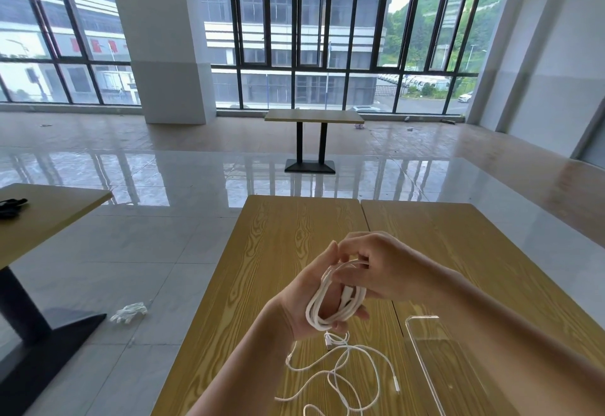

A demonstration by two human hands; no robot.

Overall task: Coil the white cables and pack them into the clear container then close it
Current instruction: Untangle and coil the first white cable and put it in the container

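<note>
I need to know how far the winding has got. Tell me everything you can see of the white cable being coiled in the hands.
The coiled white cable is thin, round and smooth, plastic-looking. Several loops are wound around the left hand, hanging in an elongated oval above the wooden table. The right hand pinches the loops at their top. A short tail with a small connector dangles just below the coil. Loose white cable lies uncoiled on the table beneath; whether it joins the coil is unclear.

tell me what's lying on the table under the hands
Loose white cable sprawls on the wooden table below the hands, uncoiled. The left hand holds a coiled cable and the right hand grips it too. The clear container lies right of them, partly hidden by the forearm.
</note>
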